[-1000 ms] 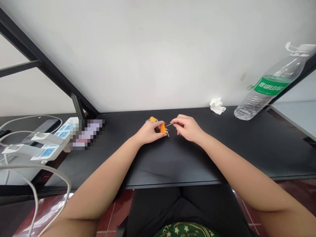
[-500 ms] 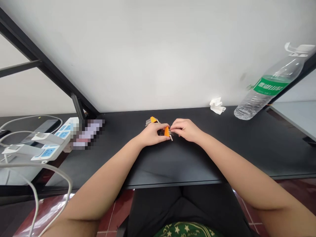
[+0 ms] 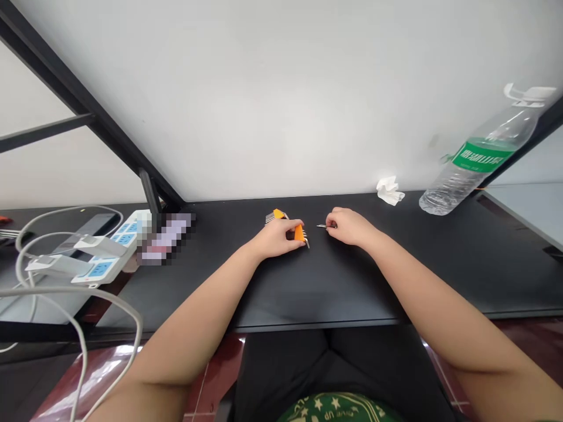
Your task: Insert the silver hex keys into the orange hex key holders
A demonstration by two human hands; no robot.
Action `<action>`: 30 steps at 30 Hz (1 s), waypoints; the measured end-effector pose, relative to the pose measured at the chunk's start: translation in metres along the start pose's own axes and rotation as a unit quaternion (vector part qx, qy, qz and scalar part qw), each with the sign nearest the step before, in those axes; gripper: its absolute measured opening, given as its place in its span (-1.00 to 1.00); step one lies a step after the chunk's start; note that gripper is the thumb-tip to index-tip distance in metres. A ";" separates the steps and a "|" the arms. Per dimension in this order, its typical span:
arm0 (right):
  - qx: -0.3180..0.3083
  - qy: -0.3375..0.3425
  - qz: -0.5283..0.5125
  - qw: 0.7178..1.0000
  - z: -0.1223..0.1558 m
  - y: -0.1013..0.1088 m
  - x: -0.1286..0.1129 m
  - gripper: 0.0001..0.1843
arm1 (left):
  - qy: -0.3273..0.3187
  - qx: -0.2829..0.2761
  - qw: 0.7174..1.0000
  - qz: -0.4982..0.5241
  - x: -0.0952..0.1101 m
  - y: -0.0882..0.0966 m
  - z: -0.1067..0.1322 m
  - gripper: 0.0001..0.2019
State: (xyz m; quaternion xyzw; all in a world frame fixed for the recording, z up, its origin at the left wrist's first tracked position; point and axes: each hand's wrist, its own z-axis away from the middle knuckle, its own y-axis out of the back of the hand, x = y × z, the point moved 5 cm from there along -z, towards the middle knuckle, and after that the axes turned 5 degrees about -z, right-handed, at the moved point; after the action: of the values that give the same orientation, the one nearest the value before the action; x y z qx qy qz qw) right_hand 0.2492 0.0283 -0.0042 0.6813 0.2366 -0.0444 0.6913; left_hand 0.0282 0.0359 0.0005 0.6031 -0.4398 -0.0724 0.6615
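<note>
My left hand [image 3: 278, 237] is closed around an orange hex key holder [image 3: 299, 233], gripping it between thumb and fingers just above the black table. Bent silver ends of hex keys stick out of its right side. Behind the fingers lies a second orange holder [image 3: 278, 214], with several thin metal keys fanned out to its left; part of it is hidden by my hand. Over to the right, my right hand [image 3: 346, 226] pinches a slim metal hex key [image 3: 324, 226] that points left toward the holder, apart from it. Whether it is one key or more, I cannot tell.
A crumpled white tissue [image 3: 389, 191] and a large clear bottle with a green label [image 3: 484, 155] stand near the wall. On the left are a white power strip [image 3: 118, 249] with plugs, looping white cables [image 3: 132, 328], and a black metal frame [image 3: 109, 143].
My right hand has moved away from the orange holder to the right, and a metal key now shows in its fingers. My left hand still grips the holder. The view has shifted slightly.
</note>
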 end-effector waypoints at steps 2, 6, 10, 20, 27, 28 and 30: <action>-0.023 -0.008 0.012 1.000 -0.001 -0.002 0.003 -0.90 | 0.003 0.005 1.000 -0.007 -0.002 0.000 0.000 -0.64; -0.042 -0.019 0.042 0.998 0.000 -0.004 -0.002 -0.90 | 0.007 0.010 1.000 -0.004 -0.007 -0.002 -0.001 -0.62; -0.082 -0.047 0.080 0.992 0.006 -0.005 -0.014 -0.99 | -0.006 0.017 1.000 -0.005 -0.007 -0.004 -0.001 -0.59; 0.014 0.144 -0.081 0.986 0.008 -0.010 -0.042 -0.85 | -0.033 0.018 0.999 0.000 0.001 -0.002 -0.002 -0.66; 0.042 0.182 -0.070 0.980 0.010 -0.011 -0.043 -0.78 | -0.025 0.002 1.000 -0.009 -0.001 -0.002 -0.003 -0.66; 0.043 0.181 -0.060 0.981 0.010 -0.011 -0.043 -0.77 | -0.027 0.002 1.000 -0.011 -0.001 -0.002 -0.003 -0.65; 0.043 0.177 -0.040 0.982 0.012 -0.010 -0.043 -0.75 | -0.031 0.003 0.999 -0.018 -0.002 -0.003 -0.004 -0.66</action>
State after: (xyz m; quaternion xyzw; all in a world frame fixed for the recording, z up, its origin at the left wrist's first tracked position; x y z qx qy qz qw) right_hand 0.2107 0.0048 0.0030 0.6976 0.3800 0.0390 0.6062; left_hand 0.0305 0.0391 -0.0024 0.6103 -0.4491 -0.1021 0.6445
